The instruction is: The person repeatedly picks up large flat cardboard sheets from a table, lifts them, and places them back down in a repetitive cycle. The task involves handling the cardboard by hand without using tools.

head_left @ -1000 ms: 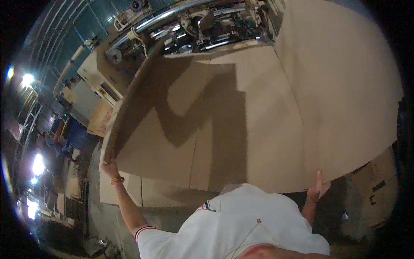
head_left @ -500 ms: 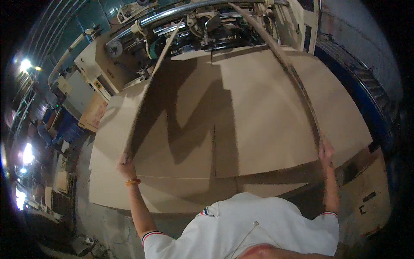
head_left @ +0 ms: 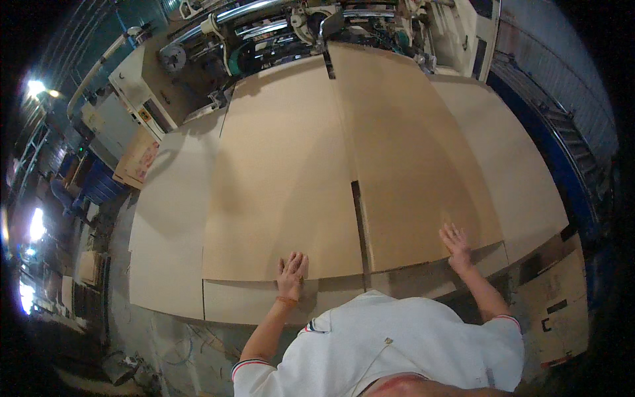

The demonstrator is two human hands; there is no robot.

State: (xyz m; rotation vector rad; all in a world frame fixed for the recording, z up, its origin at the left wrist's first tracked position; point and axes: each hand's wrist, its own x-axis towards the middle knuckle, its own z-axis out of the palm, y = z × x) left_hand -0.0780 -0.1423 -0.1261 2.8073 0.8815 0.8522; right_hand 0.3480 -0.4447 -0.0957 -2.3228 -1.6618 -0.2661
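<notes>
- The left cardboard panel (head_left: 278, 172) and right cardboard panel (head_left: 417, 165) lie side by side on paler cardboard (head_left: 169, 218).
- Both look light and fairly stiff, likely to bow or crease; their outer edges, held wide apart, should suit lifting.
- The left hand (head_left: 291, 275) rests at the near edge, the right hand (head_left: 456, 247) over its panel, fingers spread, clamping nothing.
- Beyond stands a roller machine (head_left: 142, 89).

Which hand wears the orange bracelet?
The left hand, at the near edge of the left cardboard panel, has the bracelet; the right hand, over the right panel, shows none.
</notes>
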